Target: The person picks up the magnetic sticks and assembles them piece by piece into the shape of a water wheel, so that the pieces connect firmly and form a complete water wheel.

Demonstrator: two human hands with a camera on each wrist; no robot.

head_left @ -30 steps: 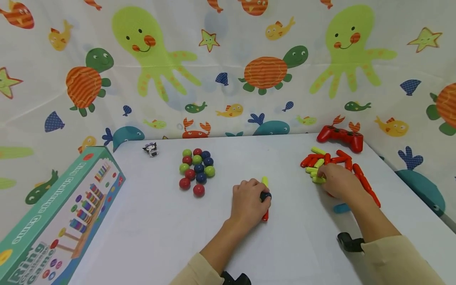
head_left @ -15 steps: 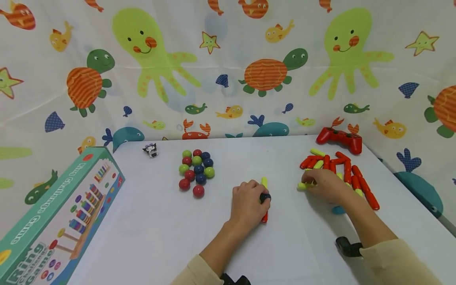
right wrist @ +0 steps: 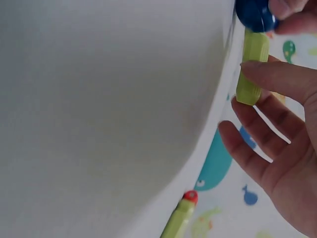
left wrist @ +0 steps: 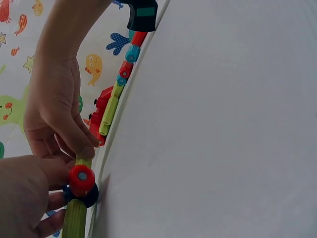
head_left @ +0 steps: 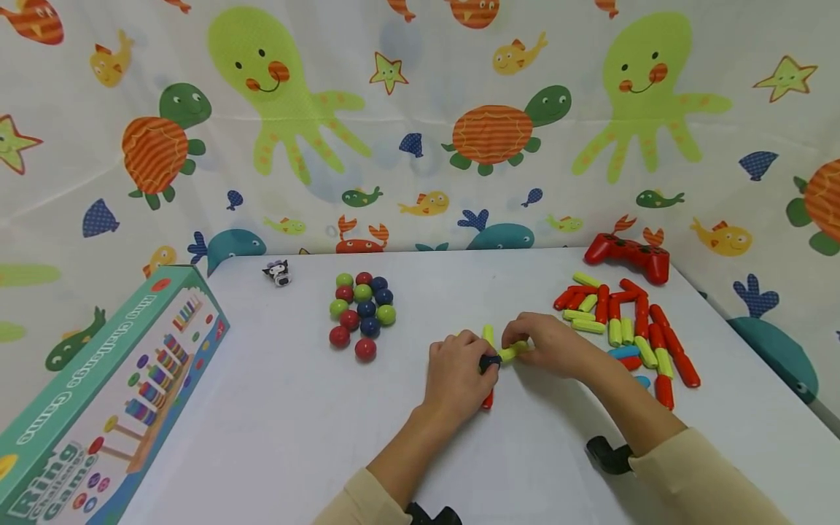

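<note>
My left hand grips a dark blue ball low over the table, near the middle of the head view. A yellow-green stick points away from the ball, and a red stick points back toward me. In the left wrist view another yellow-green stick shows on the near side of the ball. From the right, my right hand pinches a yellow-green stick between thumb and fingers, its end against the ball. Whether that end sits in a hole is hidden.
Red, yellow-green and blue sticks lie scattered at the right, before a red game controller. Several red, green and blue balls are grouped left of centre. A small figurine and a long teal box stand further left.
My right hand has picked a yellow-green stick from the pile and brought it left to the blue ball. My left hand has stayed in place, holding the ball.
</note>
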